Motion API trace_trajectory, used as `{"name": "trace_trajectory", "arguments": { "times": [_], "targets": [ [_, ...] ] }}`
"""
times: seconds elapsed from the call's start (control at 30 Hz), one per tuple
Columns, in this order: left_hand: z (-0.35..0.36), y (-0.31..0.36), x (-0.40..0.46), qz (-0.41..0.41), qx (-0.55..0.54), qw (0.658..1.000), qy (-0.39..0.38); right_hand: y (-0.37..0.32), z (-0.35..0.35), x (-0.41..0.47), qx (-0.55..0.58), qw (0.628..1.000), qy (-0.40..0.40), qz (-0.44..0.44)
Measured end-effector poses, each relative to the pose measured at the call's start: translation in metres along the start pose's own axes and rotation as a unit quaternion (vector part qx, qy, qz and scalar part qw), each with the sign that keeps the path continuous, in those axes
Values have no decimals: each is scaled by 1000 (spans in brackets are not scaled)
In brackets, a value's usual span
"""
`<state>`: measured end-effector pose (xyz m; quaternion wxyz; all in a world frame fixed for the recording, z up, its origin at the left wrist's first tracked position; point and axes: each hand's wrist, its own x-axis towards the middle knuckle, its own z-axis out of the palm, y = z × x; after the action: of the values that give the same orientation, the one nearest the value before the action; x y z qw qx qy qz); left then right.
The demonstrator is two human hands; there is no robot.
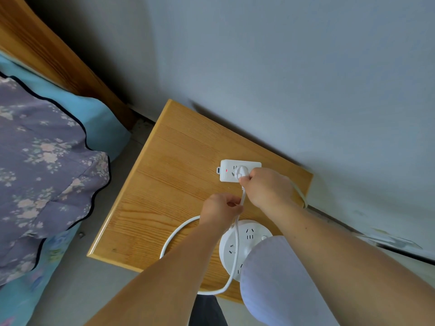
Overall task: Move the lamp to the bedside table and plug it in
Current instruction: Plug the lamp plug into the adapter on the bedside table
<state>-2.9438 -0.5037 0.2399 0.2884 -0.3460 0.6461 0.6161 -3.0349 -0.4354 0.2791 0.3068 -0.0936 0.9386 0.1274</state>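
The lamp (pixel 277 278) stands at the near right of the wooden bedside table (pixel 164 184); its pale lavender shade hides most of its round white base (pixel 249 236), which has sockets on top. A white power strip (pixel 227 170) with a red light lies at the table's far right near the wall. My right hand (pixel 266 187) is shut on the white plug (pixel 241 171), which sits on the strip. My left hand (pixel 221 208) pinches the white cord (pixel 236 243) just below the plug. The cord loops over the table and its front edge.
A grey wall (pixel 306 78) runs behind the table. To the left is a bed with a floral quilt (pixel 42 175), blue sheet and wooden headboard (pixel 47 48). A narrow strip of grey floor (pixel 77 274) separates bed and table.
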Motion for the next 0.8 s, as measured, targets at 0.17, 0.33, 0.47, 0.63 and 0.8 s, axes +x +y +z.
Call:
{"name": "trace_trajectory", "arguments": {
  "times": [0.17,0.33,0.47,0.63,0.8],
  "targets": [
    [0,-1,1,-1,12,1000,-6,2,2,-1,17,1000,-4,-2],
    [0,-4,1,-2,4,1000,1,1,1,-1,-4,1000,-8,-9],
    [1,-4,1,-4,-8,1000,1,-2,0,2,-40,999,-11,-15],
    [2,-1,0,1,-24,1000,1,-5,-4,8,-70,997,-14,-24],
    [4,0,-1,15,-16,1000,-5,7,-3,8,28,998,-61,-19]
  ]
}}
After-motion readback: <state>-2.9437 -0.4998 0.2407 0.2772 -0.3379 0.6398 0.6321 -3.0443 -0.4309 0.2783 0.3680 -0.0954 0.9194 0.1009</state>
